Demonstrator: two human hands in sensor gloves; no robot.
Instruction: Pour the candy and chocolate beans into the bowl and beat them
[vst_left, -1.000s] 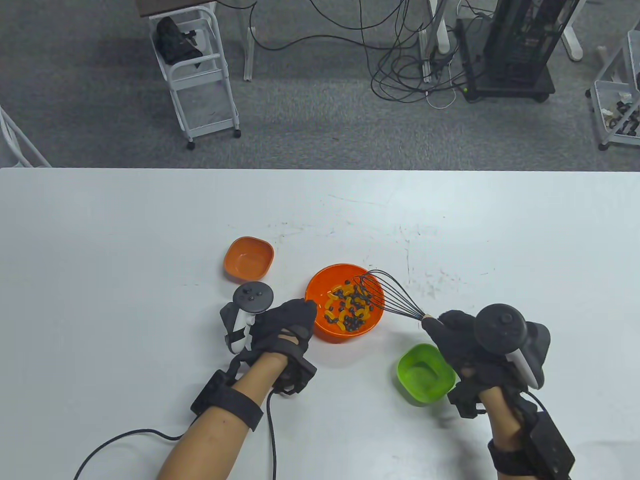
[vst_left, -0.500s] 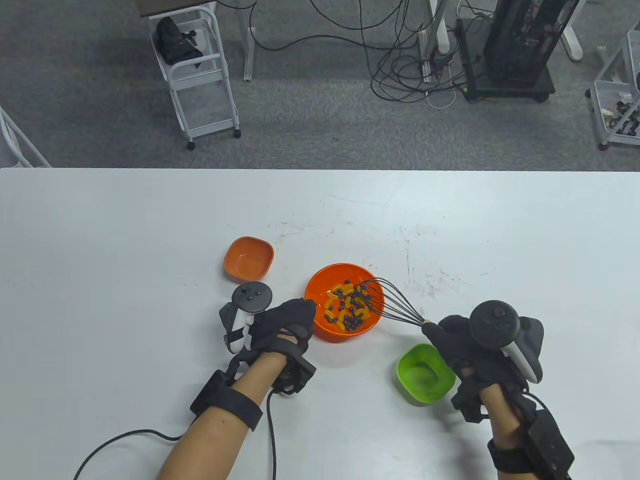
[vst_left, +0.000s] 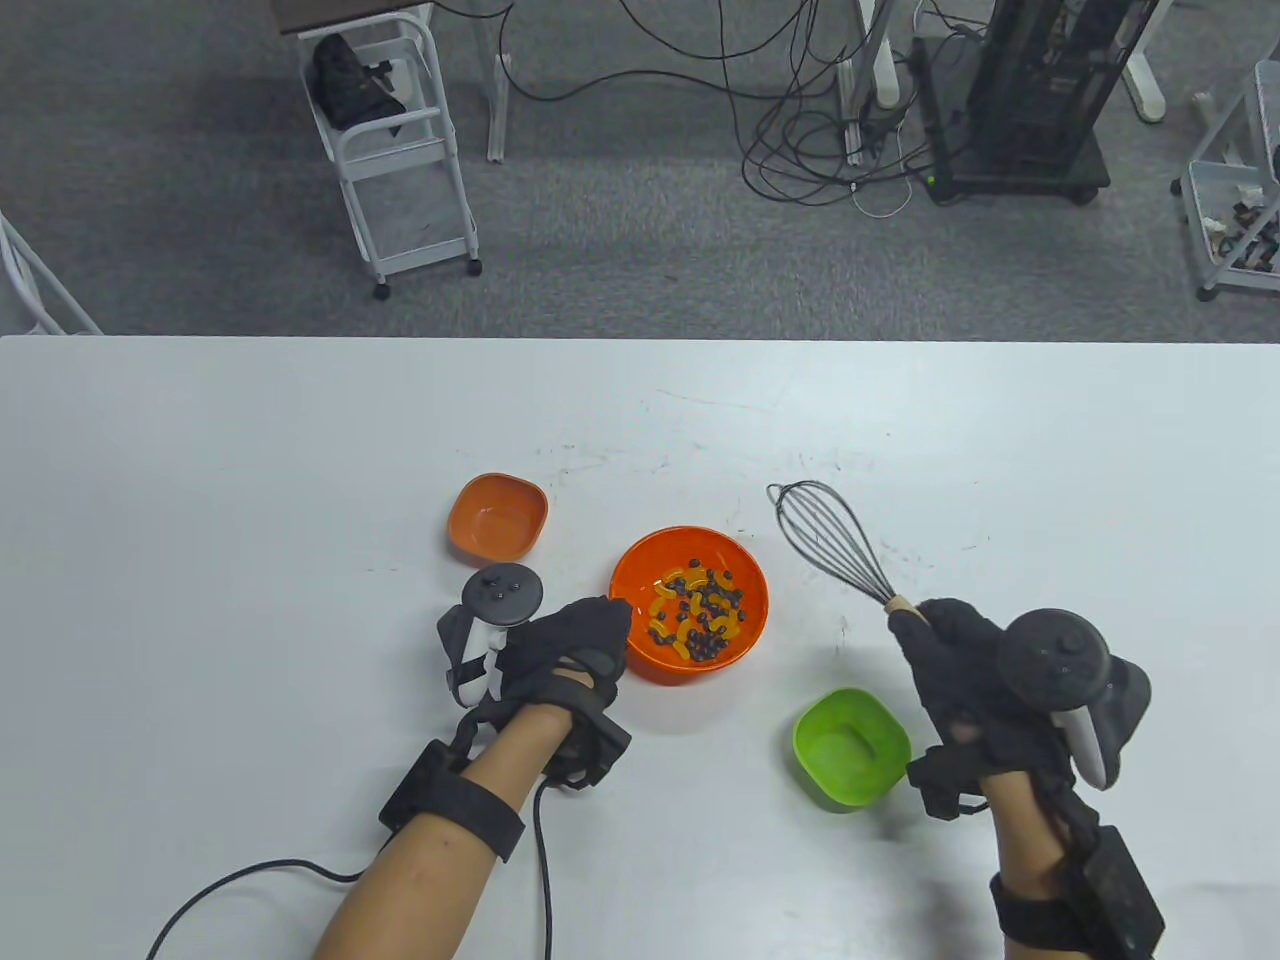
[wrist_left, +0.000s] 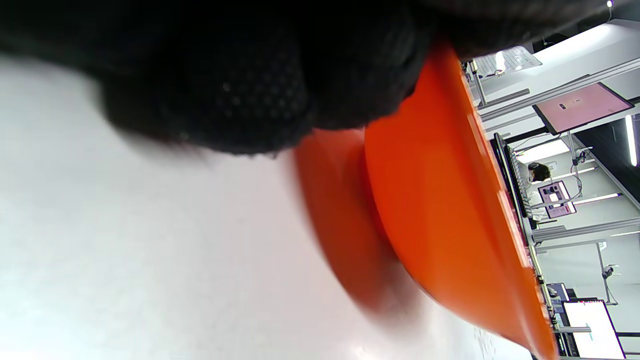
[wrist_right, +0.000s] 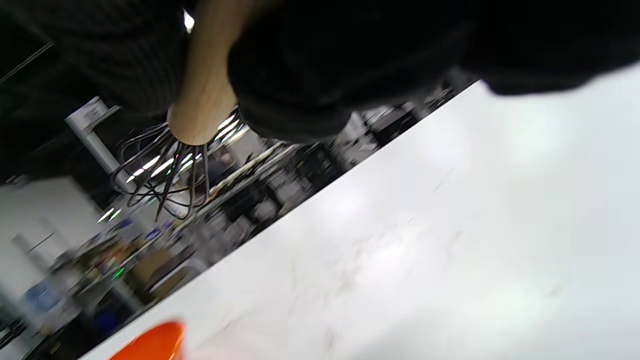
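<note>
Whisk lifted clear of the mixing bowl

Right hand (vst_left: 960, 660) grips the black wire whisk (vst_left: 830, 540), now raised beside the round orange bowl (vst_left: 640, 580) of candy and chocolate beans (vst_left: 695, 615); left hand (vst_left: 565, 650) steadies its rim, grip unclear. Beating looks finished.

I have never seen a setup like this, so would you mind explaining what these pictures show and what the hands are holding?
No machine here: a person's hands in black sensor gloves, each with a tracker strapped on. One camera looks down at the white table; one sits on each wrist. The left hand steadies the big orange bowl of candy and chocolate beans. The right hand grips a whisk, clear of the bowl. A small orange dish and a green dish look empty.
</note>
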